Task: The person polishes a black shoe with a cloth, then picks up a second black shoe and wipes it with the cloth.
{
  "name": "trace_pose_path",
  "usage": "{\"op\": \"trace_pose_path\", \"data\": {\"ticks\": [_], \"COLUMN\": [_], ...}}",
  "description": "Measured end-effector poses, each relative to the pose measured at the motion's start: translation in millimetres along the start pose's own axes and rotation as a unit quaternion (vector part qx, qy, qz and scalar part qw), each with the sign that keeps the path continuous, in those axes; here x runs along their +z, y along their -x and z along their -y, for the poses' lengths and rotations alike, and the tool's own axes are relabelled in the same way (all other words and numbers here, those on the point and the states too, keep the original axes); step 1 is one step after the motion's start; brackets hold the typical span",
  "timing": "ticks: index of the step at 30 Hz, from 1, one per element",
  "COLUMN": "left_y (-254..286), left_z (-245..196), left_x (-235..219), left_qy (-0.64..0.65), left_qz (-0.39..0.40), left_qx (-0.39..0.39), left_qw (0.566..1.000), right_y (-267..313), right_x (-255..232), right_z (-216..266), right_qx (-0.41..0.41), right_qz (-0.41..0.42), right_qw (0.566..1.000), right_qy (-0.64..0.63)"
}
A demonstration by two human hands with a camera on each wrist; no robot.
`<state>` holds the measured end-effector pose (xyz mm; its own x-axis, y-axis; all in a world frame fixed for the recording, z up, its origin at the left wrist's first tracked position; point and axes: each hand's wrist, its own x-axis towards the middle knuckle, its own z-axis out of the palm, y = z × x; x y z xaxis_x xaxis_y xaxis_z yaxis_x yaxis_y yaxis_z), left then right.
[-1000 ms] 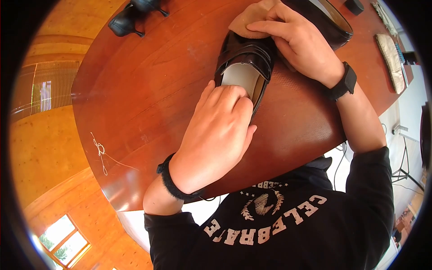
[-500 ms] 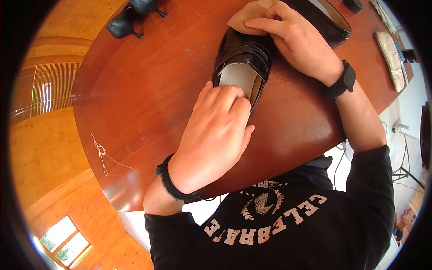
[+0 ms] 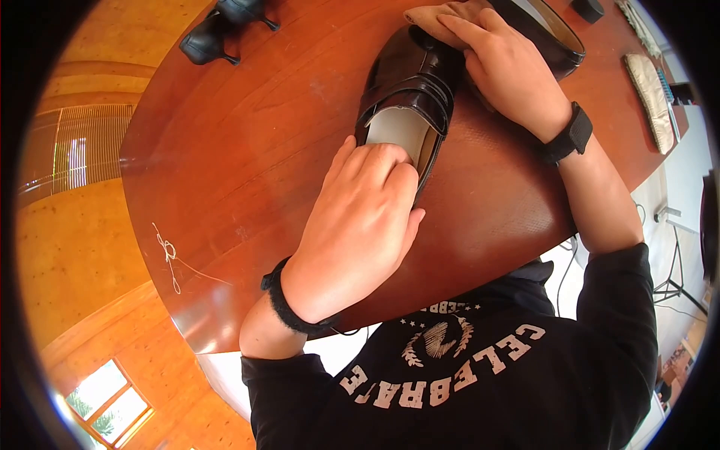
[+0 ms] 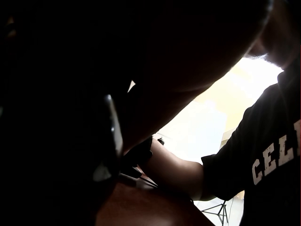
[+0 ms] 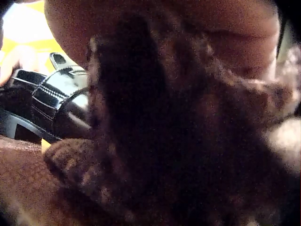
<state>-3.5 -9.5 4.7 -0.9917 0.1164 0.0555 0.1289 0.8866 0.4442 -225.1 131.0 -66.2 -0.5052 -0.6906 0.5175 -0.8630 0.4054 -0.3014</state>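
Note:
In the head view a glossy black loafer (image 3: 409, 71) lies on the table, its toe pointing away from me. My left hand (image 3: 356, 217) grips it by the heel end, with fingers inside the opening and the thumb outside; these fingertips are hidden. At the far toe, my right hand (image 3: 517, 79) holds a tan cloth (image 3: 439, 19) against the shoe's right side. The right wrist view has the dark, blurred cloth (image 5: 188, 127) up close, with the stitched loafer (image 5: 59, 96) to its left. Darkness fills most of the left wrist view.
A second black shoe (image 3: 566, 56) lies just beyond my right hand. Black heeled shoes (image 3: 206, 41) stand at the far left of the table (image 3: 247, 165). A thin string (image 3: 166, 251) is near the left edge. A pale padded piece (image 3: 649, 101) and a small black object (image 3: 589, 10) lie right.
My right hand has shifted the cloth rightward and away over the toe, and the cloth is now bunched, baring more of the toe. The left hand keeps its hold on the heel end.

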Motion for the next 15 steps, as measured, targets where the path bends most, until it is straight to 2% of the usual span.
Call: {"op": "trace_pose_path", "data": {"ticks": [3,6,15], "left_y": [-0.3,-0.4,-1.6], "left_z": [0.0,-0.1,-1.5], "left_x": [0.0,-0.3,-1.0], "left_qy": [-0.001,-0.001,-0.003], "left_qz": [0.001,0.003,0.01], "left_qx": [0.0,-0.003,-0.004], "left_qw": [1.0,1.0,1.0], "right_y": [-0.1,1.1,2.1], "right_x": [-2.8,-9.1,-14.7], "right_z": [1.8,10.9,18.4], "right_qx": [-0.03,-0.005,-0.011], "right_qz": [-0.008,0.01,0.026], "right_qw": [0.999,0.999,0.998], "right_qy": [-0.009,-0.03,-0.053]}}
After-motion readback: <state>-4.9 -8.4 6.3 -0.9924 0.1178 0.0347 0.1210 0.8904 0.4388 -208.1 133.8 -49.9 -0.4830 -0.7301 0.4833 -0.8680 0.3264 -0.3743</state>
